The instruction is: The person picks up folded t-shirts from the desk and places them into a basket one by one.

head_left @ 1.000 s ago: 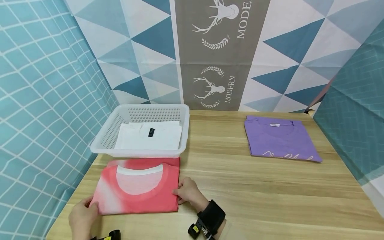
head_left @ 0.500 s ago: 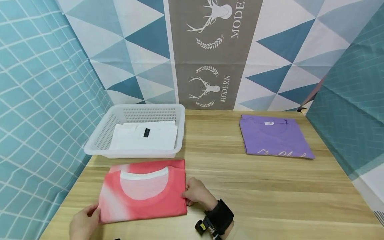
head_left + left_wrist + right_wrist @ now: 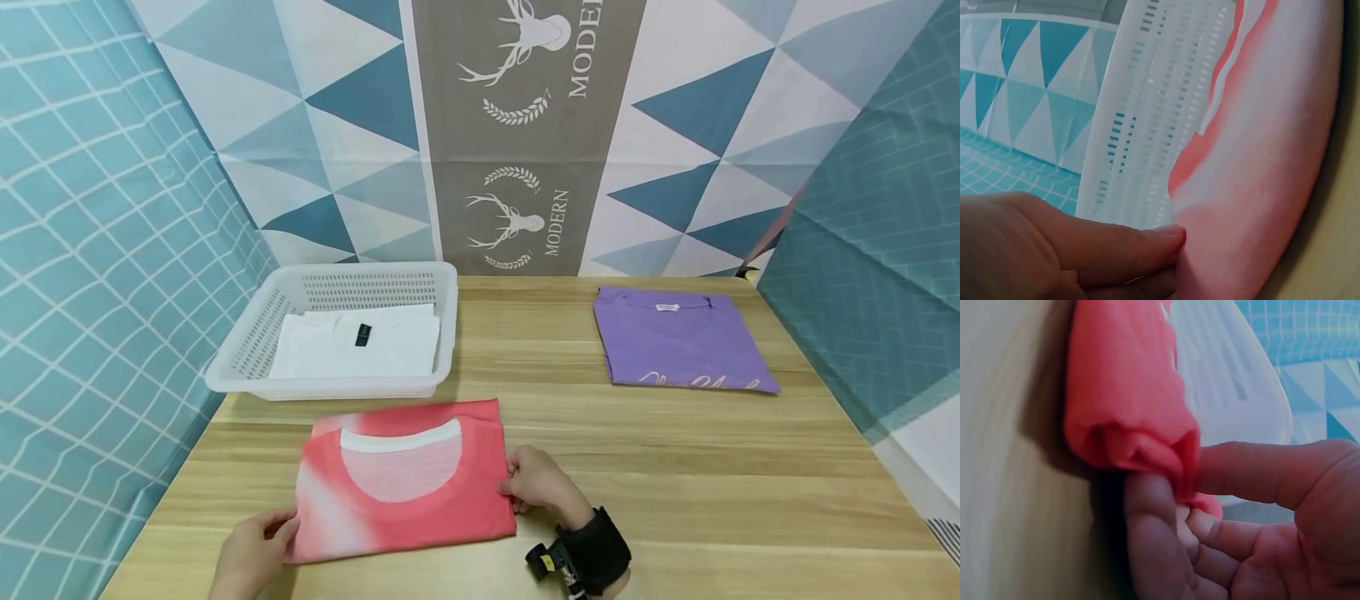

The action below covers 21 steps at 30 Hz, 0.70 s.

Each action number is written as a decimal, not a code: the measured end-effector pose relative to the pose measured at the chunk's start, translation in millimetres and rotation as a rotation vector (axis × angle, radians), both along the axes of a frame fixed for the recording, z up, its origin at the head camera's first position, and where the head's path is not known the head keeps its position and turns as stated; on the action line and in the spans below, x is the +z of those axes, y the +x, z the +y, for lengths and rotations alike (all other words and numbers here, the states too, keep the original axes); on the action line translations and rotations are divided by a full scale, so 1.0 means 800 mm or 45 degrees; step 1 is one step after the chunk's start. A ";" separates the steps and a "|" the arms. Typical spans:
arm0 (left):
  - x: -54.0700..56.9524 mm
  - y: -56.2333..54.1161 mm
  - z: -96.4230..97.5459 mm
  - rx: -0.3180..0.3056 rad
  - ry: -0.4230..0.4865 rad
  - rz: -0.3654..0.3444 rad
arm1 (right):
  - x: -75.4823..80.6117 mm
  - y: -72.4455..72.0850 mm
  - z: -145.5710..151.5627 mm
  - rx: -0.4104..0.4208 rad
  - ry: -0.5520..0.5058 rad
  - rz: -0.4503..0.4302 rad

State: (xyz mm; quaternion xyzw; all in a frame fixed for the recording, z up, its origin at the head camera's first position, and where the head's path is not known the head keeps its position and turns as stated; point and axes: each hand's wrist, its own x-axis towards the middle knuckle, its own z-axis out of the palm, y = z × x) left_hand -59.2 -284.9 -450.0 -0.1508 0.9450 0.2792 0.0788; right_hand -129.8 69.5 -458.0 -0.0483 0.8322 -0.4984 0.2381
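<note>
A folded coral-and-white T-shirt point(image 3: 420, 517) lies at the front of the wooden table in the head view, its white-trimmed neckline facing the back. My left hand point(image 3: 255, 550) pinches its left edge; the left wrist view shows the thumb point(image 3: 1141, 247) on top of the pale pink cloth point(image 3: 1260, 187). At the opposite edge my right hand point(image 3: 538, 479) pinches the shirt's side. In the right wrist view the thumb point(image 3: 1247, 469) presses on the rolled layers of coral fabric point(image 3: 1125, 375), with the other fingers point(image 3: 1154, 537) under and beside them.
Behind the shirt stands a white plastic basket point(image 3: 348, 387) with a folded white garment point(image 3: 397, 342) bearing a black label. A folded purple T-shirt point(image 3: 678, 346) lies at the table's back right. Patterned cloth point(image 3: 517, 125) hangs along the back, and blue-green checked cloth point(image 3: 90, 250) on the left.
Both hands have moved right with the coral-and-white T-shirt between them, and it now lies farther from the basket. The basket and purple T-shirt appear shifted slightly left as the head view turned.
</note>
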 end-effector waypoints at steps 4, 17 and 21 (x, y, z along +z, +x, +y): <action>0.001 -0.006 0.018 -0.032 0.040 0.028 | 0.000 0.000 0.021 -0.014 0.025 0.000; -0.002 -0.023 0.080 -0.096 0.132 0.161 | 0.000 0.007 0.090 -0.056 0.075 -0.038; -0.003 -0.027 0.098 -0.124 0.168 0.209 | 0.001 0.011 0.106 -0.099 0.123 -0.039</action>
